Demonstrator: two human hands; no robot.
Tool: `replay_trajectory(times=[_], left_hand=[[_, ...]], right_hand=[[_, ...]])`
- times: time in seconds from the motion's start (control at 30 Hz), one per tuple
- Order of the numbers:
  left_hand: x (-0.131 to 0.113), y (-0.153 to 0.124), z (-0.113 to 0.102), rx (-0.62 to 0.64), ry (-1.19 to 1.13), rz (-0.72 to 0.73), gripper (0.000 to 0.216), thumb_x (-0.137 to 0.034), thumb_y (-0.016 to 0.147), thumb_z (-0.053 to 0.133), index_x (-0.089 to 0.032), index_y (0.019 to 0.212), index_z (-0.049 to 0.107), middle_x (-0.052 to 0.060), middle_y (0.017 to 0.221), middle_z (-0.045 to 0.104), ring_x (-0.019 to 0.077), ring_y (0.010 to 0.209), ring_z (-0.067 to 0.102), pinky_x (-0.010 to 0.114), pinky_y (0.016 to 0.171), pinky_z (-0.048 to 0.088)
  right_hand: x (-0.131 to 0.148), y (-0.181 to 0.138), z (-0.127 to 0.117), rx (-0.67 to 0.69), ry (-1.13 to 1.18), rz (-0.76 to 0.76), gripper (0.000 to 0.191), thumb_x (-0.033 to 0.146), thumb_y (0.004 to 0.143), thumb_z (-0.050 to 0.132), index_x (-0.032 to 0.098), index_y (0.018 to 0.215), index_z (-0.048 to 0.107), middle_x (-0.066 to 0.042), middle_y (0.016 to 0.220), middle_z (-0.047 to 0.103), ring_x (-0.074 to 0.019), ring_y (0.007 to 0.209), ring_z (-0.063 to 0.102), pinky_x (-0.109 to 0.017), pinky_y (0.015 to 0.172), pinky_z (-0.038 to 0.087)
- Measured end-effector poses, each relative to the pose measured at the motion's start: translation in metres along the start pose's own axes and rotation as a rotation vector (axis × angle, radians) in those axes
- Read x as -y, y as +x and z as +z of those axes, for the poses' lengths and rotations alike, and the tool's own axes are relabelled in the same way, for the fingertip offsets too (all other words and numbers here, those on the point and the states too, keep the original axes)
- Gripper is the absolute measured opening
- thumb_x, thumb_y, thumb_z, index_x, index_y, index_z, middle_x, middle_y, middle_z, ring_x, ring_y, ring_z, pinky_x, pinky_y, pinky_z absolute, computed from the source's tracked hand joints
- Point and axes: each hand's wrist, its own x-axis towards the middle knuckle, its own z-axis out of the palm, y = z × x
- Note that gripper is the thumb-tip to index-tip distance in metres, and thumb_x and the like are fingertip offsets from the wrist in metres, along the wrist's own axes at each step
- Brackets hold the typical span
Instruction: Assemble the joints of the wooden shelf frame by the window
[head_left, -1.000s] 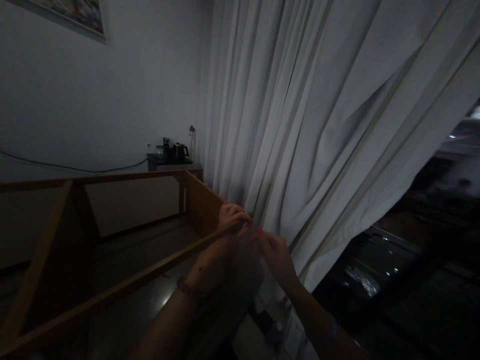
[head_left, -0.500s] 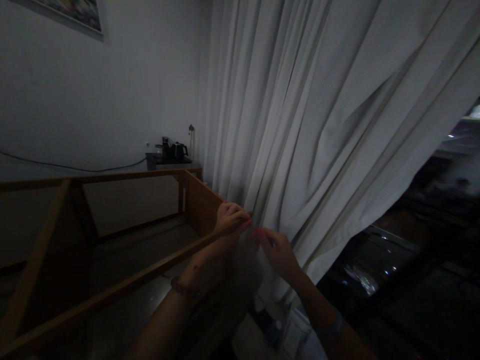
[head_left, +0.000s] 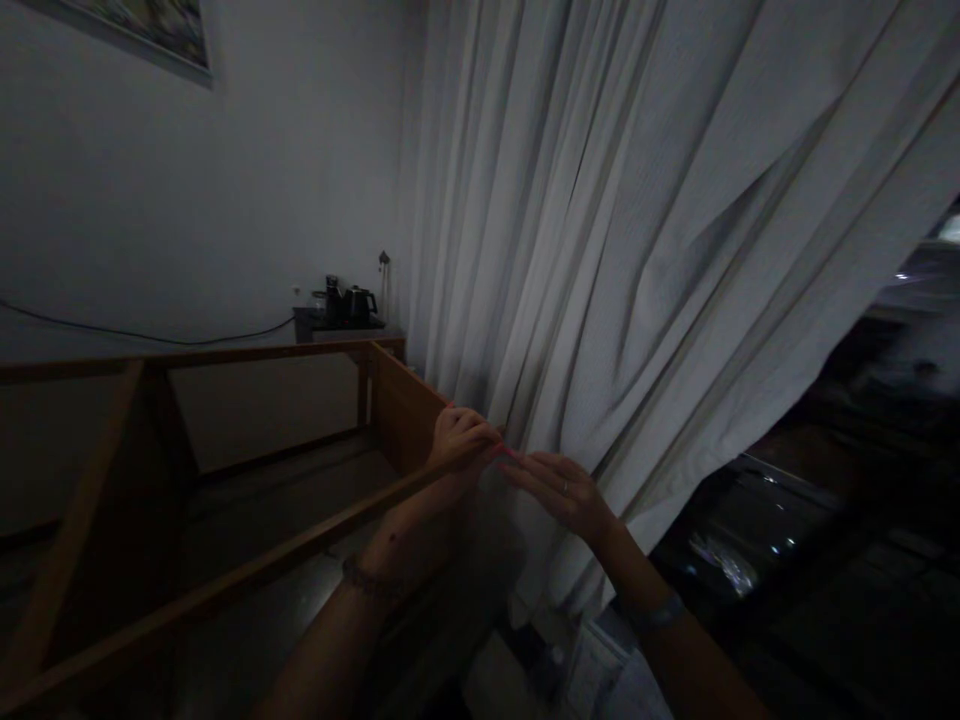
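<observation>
The room is dim. My left hand (head_left: 461, 440) is curled shut at the corner of a wooden frame (head_left: 225, 585), where its front rail meets the side panel. It pinches something small that I cannot make out. My right hand (head_left: 559, 490) lies just to the right of it, palm down, fingers stretched out toward the left hand's fingertips. It holds nothing that I can see. A ring shows on one finger, a band on that wrist. A white curtain (head_left: 637, 250) hangs right behind both hands.
The wooden frame stretches left with a diagonal brace (head_left: 75, 520). A small table with a kettle (head_left: 358, 302) stands in the far corner by the wall. A cable (head_left: 150, 335) runs along the wall. Dark, glossy things (head_left: 750, 540) lie at the lower right.
My right hand has turned from a pinch by the left fingertips to a flat, palm-down pose. The left hand has stayed at the frame corner.
</observation>
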Motion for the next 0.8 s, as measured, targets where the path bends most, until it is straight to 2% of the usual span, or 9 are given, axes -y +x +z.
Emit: replay_trajectory(times=[0.17, 0.3, 0.4, 0.53, 0.67, 0.8], left_hand=[[-0.006, -0.002, -0.004, 0.009, -0.02, 0.0, 0.024, -0.031, 0.098, 0.042, -0.024, 0.09, 0.064, 0.002, 0.092, 0.061, 0.021, 0.101, 0.047, 0.045, 0.108, 0.026], [-0.006, -0.005, -0.003, 0.016, -0.043, 0.026, 0.03, -0.022, 0.097, 0.036, -0.026, 0.112, 0.062, 0.003, 0.098, 0.059, 0.0214, 0.103, 0.045, 0.046, 0.11, 0.026], [-0.008, -0.006, -0.005, 0.033, -0.042, 0.047, 0.035, -0.017, 0.094, 0.036, -0.025, 0.121, 0.058, 0.003, 0.103, 0.06, 0.0216, 0.104, 0.045, 0.045, 0.111, 0.026], [-0.013, -0.007, -0.009, 0.043, -0.036, 0.084, 0.03, -0.018, 0.095, 0.038, -0.024, 0.119, 0.056, 0.004, 0.108, 0.06, 0.0217, 0.109, 0.046, 0.046, 0.114, 0.023], [-0.014, -0.008, -0.006, 0.023, -0.035, 0.059, 0.029, -0.017, 0.095, 0.039, -0.026, 0.115, 0.058, 0.003, 0.106, 0.06, 0.0212, 0.107, 0.046, 0.046, 0.113, 0.025], [-0.01, -0.007, -0.003, 0.004, -0.006, 0.059, 0.027, -0.018, 0.094, 0.04, -0.025, 0.112, 0.059, 0.003, 0.103, 0.06, 0.0218, 0.107, 0.046, 0.046, 0.111, 0.028]], right_hand=[[0.002, 0.011, 0.002, -0.07, 0.051, 0.013, 0.032, 0.016, 0.094, 0.06, 0.018, 0.126, 0.06, -0.006, 0.104, 0.075, -0.0166, 0.09, 0.068, -0.03, 0.081, 0.058], [0.01, 0.021, 0.007, -0.141, 0.174, 0.096, 0.022, 0.013, 0.092, 0.061, 0.019, 0.113, 0.065, -0.004, 0.086, 0.074, -0.0166, 0.08, 0.066, -0.031, 0.076, 0.057], [0.022, 0.028, 0.015, -0.247, 0.295, 0.31, 0.019, 0.013, 0.094, 0.057, 0.022, 0.106, 0.068, -0.002, 0.079, 0.072, -0.0161, 0.073, 0.063, -0.031, 0.07, 0.055], [0.039, 0.032, 0.025, -0.343, 0.426, 0.607, 0.019, 0.016, 0.096, 0.054, 0.023, 0.102, 0.07, -0.002, 0.076, 0.07, -0.0172, 0.074, 0.062, -0.032, 0.069, 0.052], [0.053, 0.033, 0.029, -0.414, 0.53, 0.789, 0.02, 0.019, 0.097, 0.052, 0.024, 0.097, 0.072, -0.001, 0.074, 0.069, -0.0163, 0.073, 0.063, -0.03, 0.068, 0.05], [0.061, 0.035, 0.031, -0.418, 0.614, 0.938, 0.022, 0.027, 0.098, 0.05, 0.025, 0.097, 0.072, 0.0, 0.072, 0.067, -0.0153, 0.069, 0.062, -0.028, 0.066, 0.048]])
